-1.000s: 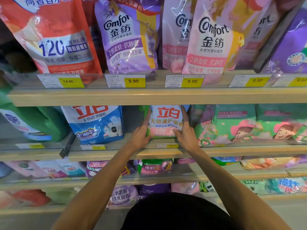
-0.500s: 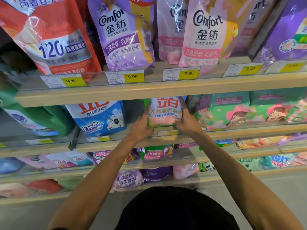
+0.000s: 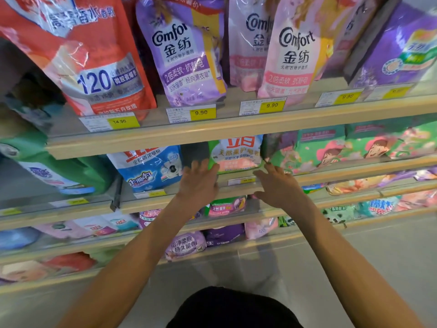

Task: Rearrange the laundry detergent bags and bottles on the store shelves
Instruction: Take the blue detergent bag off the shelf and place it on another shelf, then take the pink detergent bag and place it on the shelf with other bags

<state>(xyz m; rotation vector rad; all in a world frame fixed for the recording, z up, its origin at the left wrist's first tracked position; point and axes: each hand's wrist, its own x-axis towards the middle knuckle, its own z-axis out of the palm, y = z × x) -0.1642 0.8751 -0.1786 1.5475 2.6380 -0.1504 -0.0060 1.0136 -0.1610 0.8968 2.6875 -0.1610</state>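
A green-and-pink detergent bag [image 3: 238, 153] is stood on the second shelf [image 3: 331, 175], just beyond the left hand [image 3: 198, 183] and right hand [image 3: 277, 185]. Both grips are released, fingers loosely spread. Pale floor [image 3: 378, 256] is seen below.

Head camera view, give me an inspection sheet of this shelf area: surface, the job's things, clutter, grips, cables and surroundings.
Surface: middle shelf, wooden front edge; yellow price tags on the shelf above.
Job's things: green-and-white bag upright on the middle shelf, a dark gap and a blue bag to its left, cartoon bags to its right; red pouch, purple Comfort pouch and pink Comfort pouch above.
Clutter: nothing seen.
Grips: left hand at that bag's lower left corner, right hand at its lower right; fingers uncurled, contact blurred.
Cables: nothing seen.
Surroundings: lower shelves with more bags; pale floor.
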